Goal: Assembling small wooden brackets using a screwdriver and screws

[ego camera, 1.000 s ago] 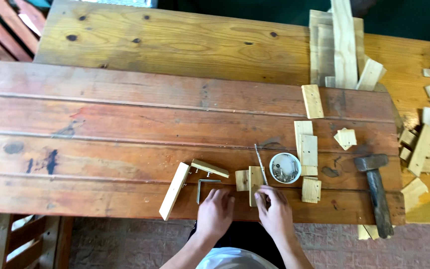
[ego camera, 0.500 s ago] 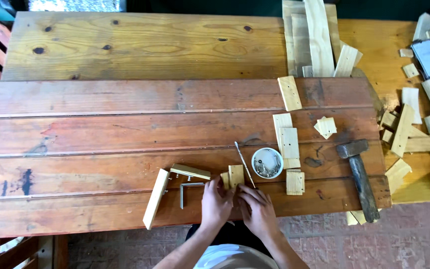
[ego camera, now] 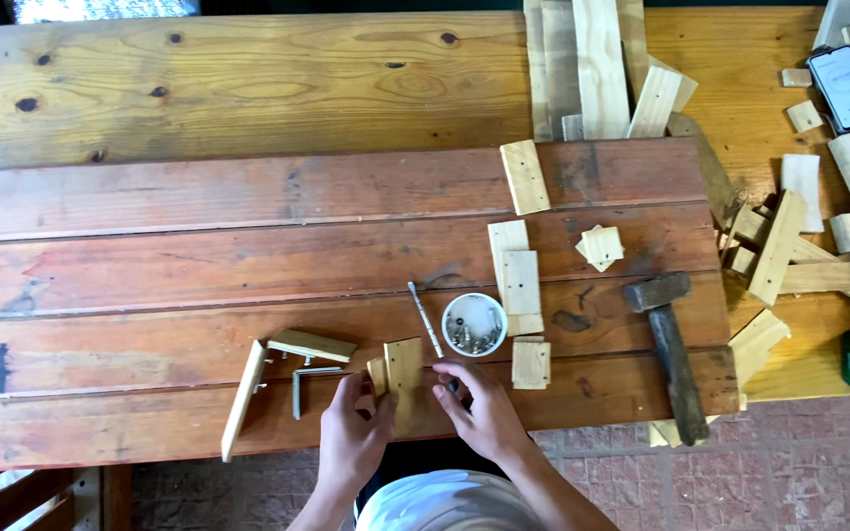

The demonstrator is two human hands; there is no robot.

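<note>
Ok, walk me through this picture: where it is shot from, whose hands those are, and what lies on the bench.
There is no machine here. The single view comes from a camera worn on a person's head, looking straight down at their own two bare hands. The left hand steadies a small wood block at the near edge of a red plank bench. The right hand grips a slim screwdriver that slants away from it. Beside it sits a white cup of screws. A hammer lies to the right, a metal bracket and a wood strip to the left. Offcuts and a phone lie farther right.
</note>
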